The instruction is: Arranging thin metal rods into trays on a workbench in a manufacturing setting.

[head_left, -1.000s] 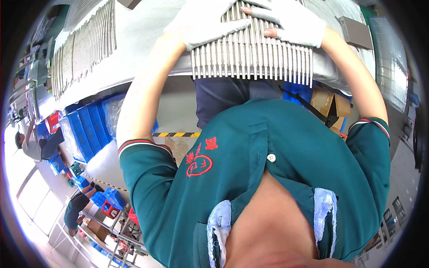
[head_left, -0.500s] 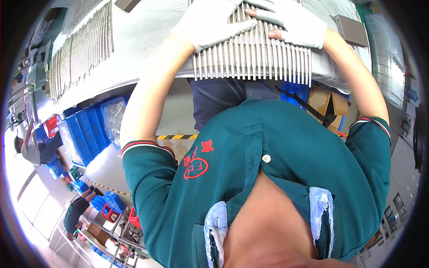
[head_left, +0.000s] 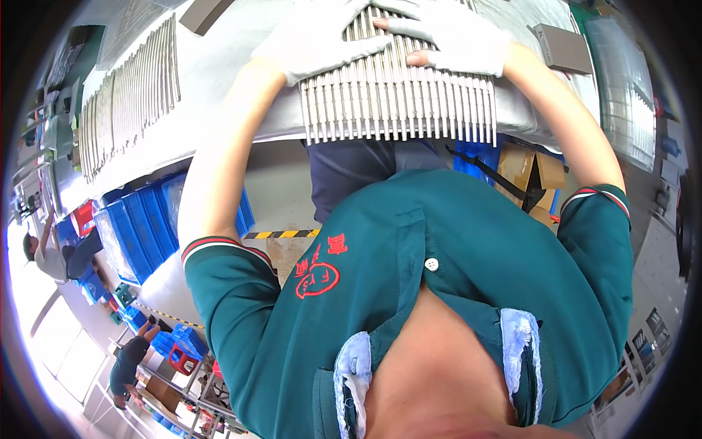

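A row of slim metal rods (head_left: 398,110) lies side by side at the table's near edge, their near ends sticking out slightly past it. My left hand (head_left: 322,44), in a white glove, rests flat on the left part of the row with the thumb stretched to the right. From the right, my right hand (head_left: 453,36) lies across the same rods, its fingers pointing left. Its glove leaves some fingertips bare. The fingers of both hands come close together at the upper edge of the picture, where part of them is cut off.
A second row of metal rods (head_left: 131,99) lies on the table at left. One grey block (head_left: 203,14) is at the far left, another grey block (head_left: 563,49) at right. Below the table stand blue crates (head_left: 135,234) and an opened cardboard box (head_left: 515,172). Two people work in the left background.
Both hands have slid a little to the left over the rods, staying flat. The whole view has shifted slightly, so the rods appear lower and further left.
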{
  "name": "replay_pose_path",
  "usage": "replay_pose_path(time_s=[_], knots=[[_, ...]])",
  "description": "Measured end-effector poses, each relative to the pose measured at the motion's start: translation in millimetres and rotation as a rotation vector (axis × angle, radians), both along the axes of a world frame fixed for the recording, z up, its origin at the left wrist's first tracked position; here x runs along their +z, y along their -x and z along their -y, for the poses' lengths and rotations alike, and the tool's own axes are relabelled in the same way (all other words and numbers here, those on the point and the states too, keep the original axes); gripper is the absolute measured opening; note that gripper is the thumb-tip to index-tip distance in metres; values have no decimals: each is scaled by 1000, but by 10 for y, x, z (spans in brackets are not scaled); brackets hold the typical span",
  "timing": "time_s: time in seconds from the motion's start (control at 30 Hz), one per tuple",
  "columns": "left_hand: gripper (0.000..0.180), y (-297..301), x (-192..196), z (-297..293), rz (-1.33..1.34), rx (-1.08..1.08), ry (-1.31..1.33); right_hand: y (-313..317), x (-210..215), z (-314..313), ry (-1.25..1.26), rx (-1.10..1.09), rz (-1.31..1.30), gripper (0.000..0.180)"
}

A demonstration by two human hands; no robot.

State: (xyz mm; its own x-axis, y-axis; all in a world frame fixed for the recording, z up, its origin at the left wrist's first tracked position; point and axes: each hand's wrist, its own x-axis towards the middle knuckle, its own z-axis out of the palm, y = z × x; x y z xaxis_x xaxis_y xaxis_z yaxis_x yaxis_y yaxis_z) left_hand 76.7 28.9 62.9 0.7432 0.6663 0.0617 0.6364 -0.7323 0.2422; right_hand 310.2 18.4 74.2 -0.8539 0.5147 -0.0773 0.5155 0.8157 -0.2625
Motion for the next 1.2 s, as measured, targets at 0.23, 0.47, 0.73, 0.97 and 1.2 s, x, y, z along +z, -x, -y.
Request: replay_pose_path(time_s=[0.23, 0.47, 0.73, 0.97, 1.2], knots=[[82, 186, -33, -14, -3, 11, 32, 155, -59, -22, -35, 0, -15, 68], [85, -59, 20, 39, -39, 56, -3, -25, -48, -3, -51, 4, 11, 67], [80, -355, -4, 27, 121, -41, -13, -333, 6, 11, 18, -11, 24, 68], [82, -165, 3, 42, 44, 2, -12, -146, -320, -80, -218, 241, -513, 67], [70, 322, -198, 292, 19, 47, -233, 150, -12, -147, 98, -75, -62, 68]])
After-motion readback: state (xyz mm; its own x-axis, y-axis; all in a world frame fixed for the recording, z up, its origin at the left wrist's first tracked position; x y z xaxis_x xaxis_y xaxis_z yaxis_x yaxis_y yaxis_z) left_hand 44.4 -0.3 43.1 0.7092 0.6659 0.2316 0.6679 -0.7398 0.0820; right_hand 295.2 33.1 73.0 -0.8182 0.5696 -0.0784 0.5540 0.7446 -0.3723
